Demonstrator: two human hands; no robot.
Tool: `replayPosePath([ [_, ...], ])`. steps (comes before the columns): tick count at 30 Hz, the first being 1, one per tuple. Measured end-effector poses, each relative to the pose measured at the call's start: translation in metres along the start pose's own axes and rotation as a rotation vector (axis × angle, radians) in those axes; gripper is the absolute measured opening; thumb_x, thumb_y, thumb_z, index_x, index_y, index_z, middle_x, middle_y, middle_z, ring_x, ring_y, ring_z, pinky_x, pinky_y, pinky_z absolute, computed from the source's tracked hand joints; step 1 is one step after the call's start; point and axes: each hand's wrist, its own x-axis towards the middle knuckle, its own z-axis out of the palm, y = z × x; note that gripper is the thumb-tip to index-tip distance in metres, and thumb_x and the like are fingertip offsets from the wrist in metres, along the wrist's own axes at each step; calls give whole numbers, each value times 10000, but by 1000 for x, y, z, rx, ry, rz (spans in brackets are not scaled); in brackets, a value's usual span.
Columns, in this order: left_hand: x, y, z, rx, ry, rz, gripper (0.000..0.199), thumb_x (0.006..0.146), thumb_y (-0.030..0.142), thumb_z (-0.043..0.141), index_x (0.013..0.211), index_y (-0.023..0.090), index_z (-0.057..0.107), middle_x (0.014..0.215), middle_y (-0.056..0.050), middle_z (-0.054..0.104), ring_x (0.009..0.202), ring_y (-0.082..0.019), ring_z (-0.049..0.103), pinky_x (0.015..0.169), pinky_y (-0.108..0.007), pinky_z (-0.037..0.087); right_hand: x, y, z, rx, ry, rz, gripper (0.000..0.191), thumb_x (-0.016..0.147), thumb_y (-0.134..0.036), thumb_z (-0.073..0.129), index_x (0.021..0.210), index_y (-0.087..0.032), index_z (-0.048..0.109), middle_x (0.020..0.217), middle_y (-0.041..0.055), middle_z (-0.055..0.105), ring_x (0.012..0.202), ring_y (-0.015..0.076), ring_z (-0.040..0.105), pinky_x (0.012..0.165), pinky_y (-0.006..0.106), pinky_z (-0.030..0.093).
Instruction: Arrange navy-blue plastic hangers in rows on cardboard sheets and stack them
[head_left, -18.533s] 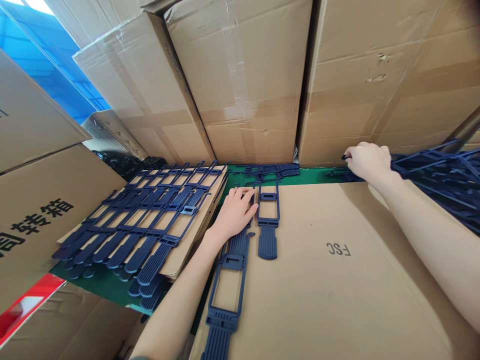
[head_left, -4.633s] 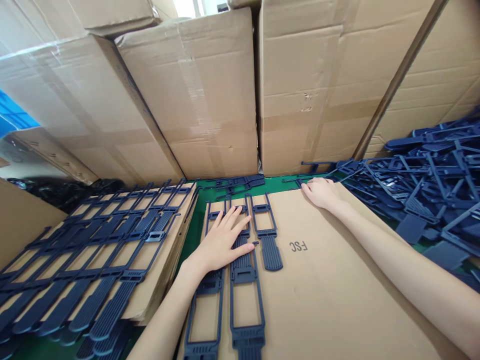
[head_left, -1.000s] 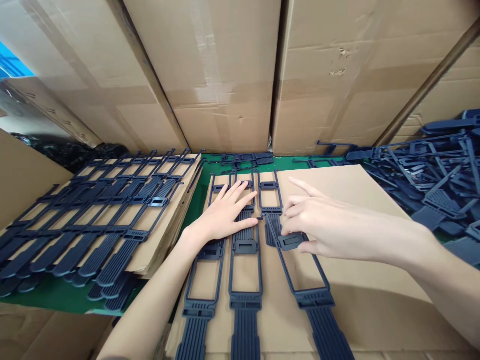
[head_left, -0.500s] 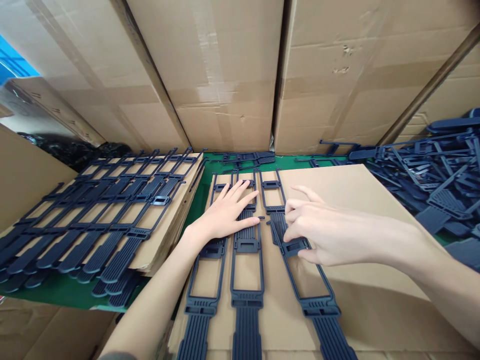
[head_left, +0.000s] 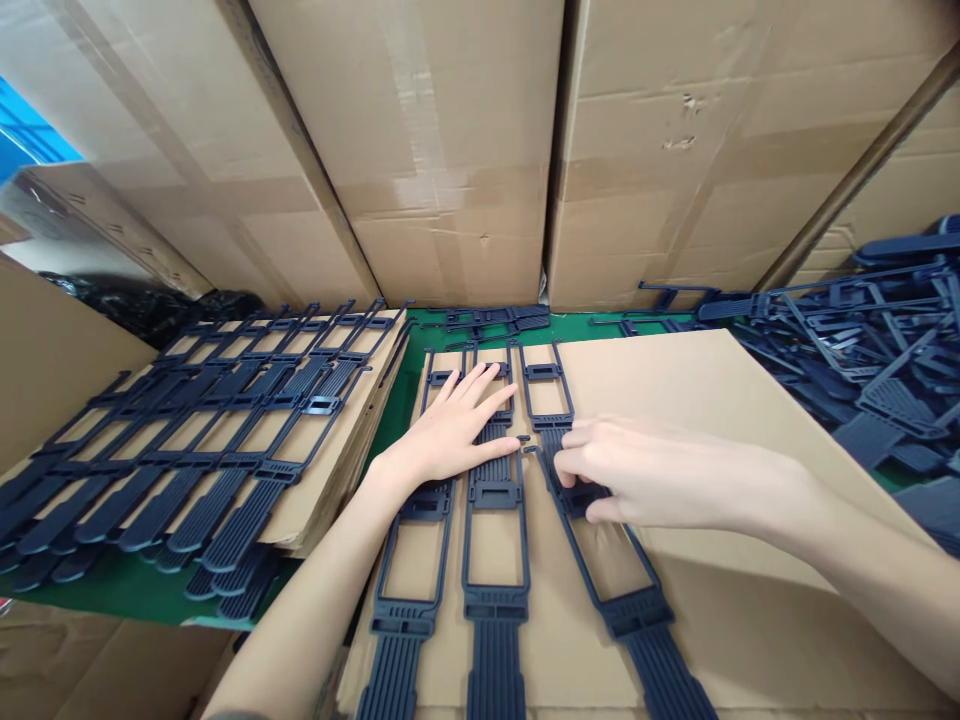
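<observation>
My left hand lies flat with fingers spread across two columns of dark blue plastic frame pieces on a cardboard sheet. Below its palm, one ribbed frame piece points toward me; another lies to its left. My right hand is closed, fingers curled and thumb low, around the slotted crossbar of a slanted frame piece. Its fingertips are partly hidden. Just beyond, a further frame piece lies straight, its ribbed end partly covered by the right hand.
At the left, a stack of cardboard sheets carries rows of similar pieces. A tangled heap of dark plastic parts is at the right. Loose parts lie on the green table surface at the back. Large cardboard boxes stand behind.
My right hand has shifted slightly left, its raised index finger now curled in. The slanted frame piece has moved a little left at its far end. My left hand stays put.
</observation>
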Motion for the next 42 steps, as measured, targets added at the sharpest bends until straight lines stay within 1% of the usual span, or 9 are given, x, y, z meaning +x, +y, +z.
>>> replayPosePath([
  [3,0,0,0,-13,6,3,735,910,668,331,1496,232,252,1584,-91,77,1460,-254,8,1174,-480,47,0,-3,2,-55,-30,32,124,751,-160,696,867,-172,654,876,76,644,873,258,607,709,321,431],
  [10,-1,2,-2,-8,-20,-21,745,906,678,324,1498,233,246,1584,-95,58,1460,-251,-3,1172,-478,49,-9,-1,26,-160,161,-40,156,736,-189,726,849,-197,618,860,38,624,791,237,598,656,311,384],
  [13,-1,3,-3,-9,-15,-19,744,906,677,325,1495,228,254,1584,-97,72,1460,-252,7,1174,-469,44,-9,-4,28,-204,204,-52,149,756,-147,695,871,-197,615,850,37,623,753,225,595,612,300,348],
  [15,-1,3,-2,-14,-8,-16,741,905,677,326,1494,232,255,1583,-97,82,1460,-253,18,1174,-469,48,-7,-6,26,-222,212,-44,133,771,-164,690,876,-196,614,844,41,628,742,232,599,597,301,334],
  [22,-1,2,0,-17,10,-10,729,908,674,324,1491,242,260,1584,-92,90,1461,-252,31,1175,-467,54,-5,-12,24,-230,198,-17,108,805,-165,658,887,-191,593,826,45,641,718,240,612,565,301,311],
  [27,-1,2,0,-15,8,-11,738,906,678,323,1495,239,252,1584,-95,85,1461,-254,24,1174,-471,52,-1,-12,24,-176,165,-8,169,812,-264,680,904,-183,564,824,36,639,712,242,622,567,306,340],
  [30,-1,2,0,-11,6,-9,738,908,675,320,1495,233,252,1583,-99,82,1460,-252,19,1174,-471,46,2,-10,23,-137,155,-16,183,818,-288,679,903,-182,556,825,35,641,721,238,627,578,302,357],
  [38,-2,2,0,-13,8,-3,741,908,677,315,1496,231,249,1584,-97,69,1461,-249,10,1173,-474,45,6,-10,22,-49,125,-23,141,832,-255,652,868,-173,543,829,44,644,721,226,627,583,283,363],
  [42,-1,2,0,-18,18,0,727,911,670,320,1495,244,249,1586,-82,76,1461,-251,21,1174,-474,47,7,-7,15,2,77,-42,140,845,-280,648,857,-175,557,824,43,647,717,214,628,575,273,356],
])
